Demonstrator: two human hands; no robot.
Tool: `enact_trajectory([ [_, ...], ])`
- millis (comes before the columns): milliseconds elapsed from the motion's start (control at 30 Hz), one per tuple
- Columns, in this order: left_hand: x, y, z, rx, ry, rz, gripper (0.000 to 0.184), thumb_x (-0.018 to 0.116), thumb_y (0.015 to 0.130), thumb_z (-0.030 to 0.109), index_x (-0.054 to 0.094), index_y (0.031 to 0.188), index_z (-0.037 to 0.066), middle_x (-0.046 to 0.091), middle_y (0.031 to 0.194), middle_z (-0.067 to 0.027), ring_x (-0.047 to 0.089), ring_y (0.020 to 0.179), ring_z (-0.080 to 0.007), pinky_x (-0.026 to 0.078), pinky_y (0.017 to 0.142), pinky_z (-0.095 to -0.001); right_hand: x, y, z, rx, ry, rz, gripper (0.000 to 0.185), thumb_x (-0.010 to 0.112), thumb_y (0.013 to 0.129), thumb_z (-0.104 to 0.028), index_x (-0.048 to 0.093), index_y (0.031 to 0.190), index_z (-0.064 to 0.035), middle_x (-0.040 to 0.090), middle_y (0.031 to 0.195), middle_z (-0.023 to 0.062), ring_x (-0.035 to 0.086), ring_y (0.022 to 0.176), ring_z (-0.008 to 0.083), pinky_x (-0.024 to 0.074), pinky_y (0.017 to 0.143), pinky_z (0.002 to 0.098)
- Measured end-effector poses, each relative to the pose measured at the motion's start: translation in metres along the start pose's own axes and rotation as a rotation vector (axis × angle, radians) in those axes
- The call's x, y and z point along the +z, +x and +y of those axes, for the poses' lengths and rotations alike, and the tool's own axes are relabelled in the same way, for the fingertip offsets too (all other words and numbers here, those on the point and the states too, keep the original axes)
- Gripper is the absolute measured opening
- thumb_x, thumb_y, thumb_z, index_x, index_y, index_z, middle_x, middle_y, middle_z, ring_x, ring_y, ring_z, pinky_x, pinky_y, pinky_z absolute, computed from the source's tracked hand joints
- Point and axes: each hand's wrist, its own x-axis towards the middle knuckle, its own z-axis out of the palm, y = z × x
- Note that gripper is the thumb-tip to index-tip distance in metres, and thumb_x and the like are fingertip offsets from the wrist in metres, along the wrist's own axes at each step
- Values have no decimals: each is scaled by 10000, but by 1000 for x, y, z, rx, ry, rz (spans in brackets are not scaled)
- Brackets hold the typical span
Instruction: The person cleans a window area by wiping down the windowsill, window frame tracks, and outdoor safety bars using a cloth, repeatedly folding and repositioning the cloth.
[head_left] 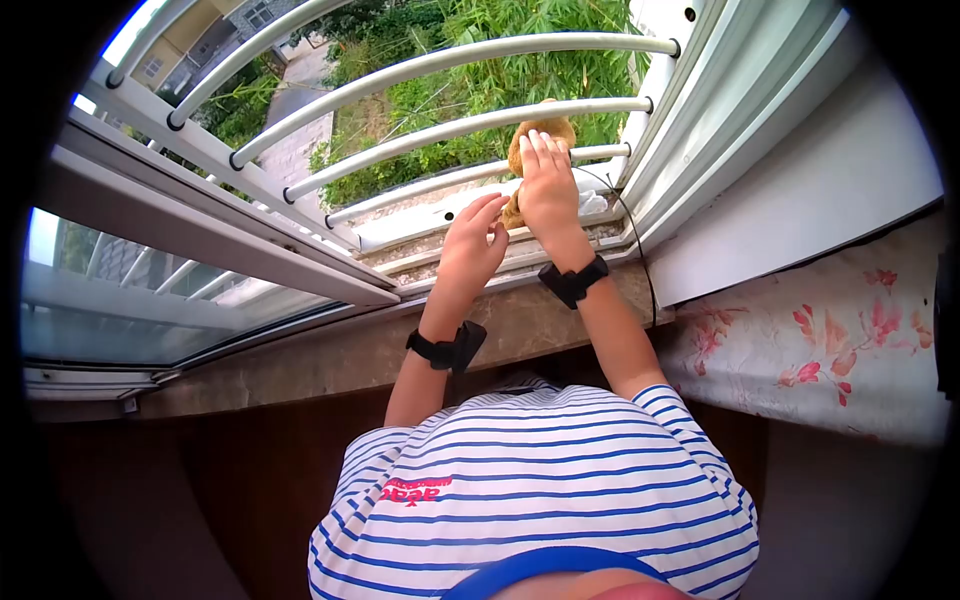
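A fuzzy brown thing, which looks like a plush toy, is at the window bars above the sill. My right hand lies over its upper part, fingers together and pressed onto it. The hand covers much of its middle. Lower down, a smaller brown part shows between my hands. My left hand is beside that part, fingers slightly bent and thumb apart, with nothing visible in it. Whether its fingertips touch the toy, I cannot tell. Each wrist wears a black band.
Curved white window bars cross the opening, with greenery and a path outside. A sliding window pane stands at left. A thin black cable runs down at right, near a floral cloth. A stone sill lies below.
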Motion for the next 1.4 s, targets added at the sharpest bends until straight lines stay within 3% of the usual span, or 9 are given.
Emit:
enact_trajectory([
  [300, -20, -36, -19, -102, 133, 134, 518, 659, 882, 55, 515, 1379, 33, 608, 1257, -160, 654, 1015, -275, 550, 850, -368, 13, 19, -77, -135, 373, -272, 489, 590, 800, -6, 585, 1289, 13, 594, 1328, 183, 481, 1331, 323, 327, 1159, 418],
  [367, -27, -45, -20, -392, 47, 274, 551, 663, 881, 62, 480, 1398, 7, 607, 1217, -196, 645, 1029, -276, 553, 825, -366, 31, 23, -103, -260, 501, -294, 493, 598, 792, -5, 583, 1284, 11, 577, 1352, 182, 484, 1330, 321, 329, 1159, 423],
  [700, -34, -56, -32, -268, 256, 172, 636, 650, 898, 122, 370, 1440, -56, 520, 1345, -278, 587, 1158, -385, 495, 942, -412, 30, 18, -102, -393, 529, -179, 459, 564, 839, -35, 590, 1296, -59, 567, 1390, 113, 528, 1298, 261, 392, 1126, 398],
  [967, -18, -43, -5, -42, 144, -69, 691, 670, 893, 196, 360, 1443, -86, 426, 1446, -317, 535, 1246, -420, 447, 1028, -442, -59, -4, -40, 44, 630, -287, 536, 576, 811, 39, 605, 1331, -88, 620, 1297, 174, 607, 1192, 316, 481, 1016, 392],
  [1033, -13, -36, 25, -124, 4, -91, 716, 691, 884, 180, 342, 1465, -54, 460, 1417, -293, 657, 1039, -358, 531, 887, -414, -81, 1, -46, 273, 688, -337, 507, 595, 825, 33, 624, 1315, -95, 658, 1211, 202, 675, 1078, 319, 534, 917, 361],
  [1133, -6, -30, 46, -178, -281, 6, 724, 714, 866, 91, 332, 1471, -26, 537, 1186, -195, 608, 715, -165, 506, 629, -306, -119, 4, -64, 271, 751, -154, 437, 686, 853, -23, 648, 1284, -87, 708, 1137, 169, 710, 995, 212, 549, 853, 306],
  [1200, -12, -26, 52, -162, -233, 37, 668, 719, 863, 92, 378, 1426, -24, 557, 1156, -192, 616, 725, -165, 509, 634, -310, -129, 5, -67, 398, 930, 19, 392, 738, 873, -70, 659, 1257, -60, 728, 1119, 88, 673, 990, 115, 539, 866, 280],
  [1300, -18, -16, 56, -159, -243, 14, 512, 734, 852, 85, 485, 1288, -17, 623, 1065, -175, 643, 779, -189, 522, 663, -331, -134, 4, -59, 450, 1020, 225, 338, 705, 904, -37, 622, 1227, 18, 685, 1205, 92, 645, 1065, 135, 509, 935, 282],
  [1400, -30, 1, 79, 133, -204, 65, 443, 734, 848, 74, 546, 1244, 5, 652, 1135, -164, 669, 907, -268, 535, 772, -341, -137, 12, -52, 379, 1007, 559, 334, 685, 916, -25, 568, 1226, 21, 637, 1282, 153, 623, 1130, 181, 517, 953, 304],
])
